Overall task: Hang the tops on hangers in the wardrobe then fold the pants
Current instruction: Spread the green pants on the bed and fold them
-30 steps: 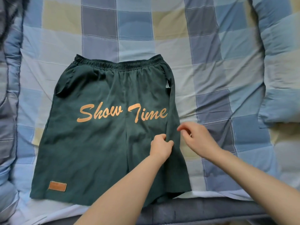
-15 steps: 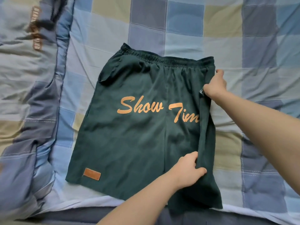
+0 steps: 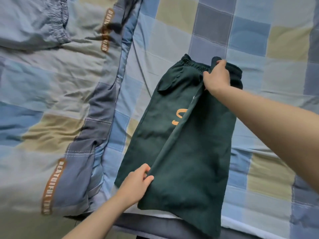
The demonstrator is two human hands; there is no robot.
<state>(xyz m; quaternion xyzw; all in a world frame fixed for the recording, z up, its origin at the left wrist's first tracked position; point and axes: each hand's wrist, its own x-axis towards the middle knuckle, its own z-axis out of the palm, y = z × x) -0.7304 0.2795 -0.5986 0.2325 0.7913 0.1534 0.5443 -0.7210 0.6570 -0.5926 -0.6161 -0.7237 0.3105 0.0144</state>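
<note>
Dark green shorts (image 3: 189, 152) with orange lettering lie on the checked bed sheet (image 3: 259, 40), their right half folded over the left so that only a bit of the lettering shows. My right hand (image 3: 216, 77) grips the folded waistband at the top. My left hand (image 3: 136, 183) pinches the folded edge near the hem at the bottom.
A second pair of shorts (image 3: 51, 75), grey-blue with orange lettered side stripes, lies spread on the bed to the left. The bed's dark front edge (image 3: 155, 226) runs along the bottom of the view.
Both hands have carried the right leg of the green shorts leftward over the left leg, covering most of the lettering. The view has shifted left, showing more of the grey-blue shorts.
</note>
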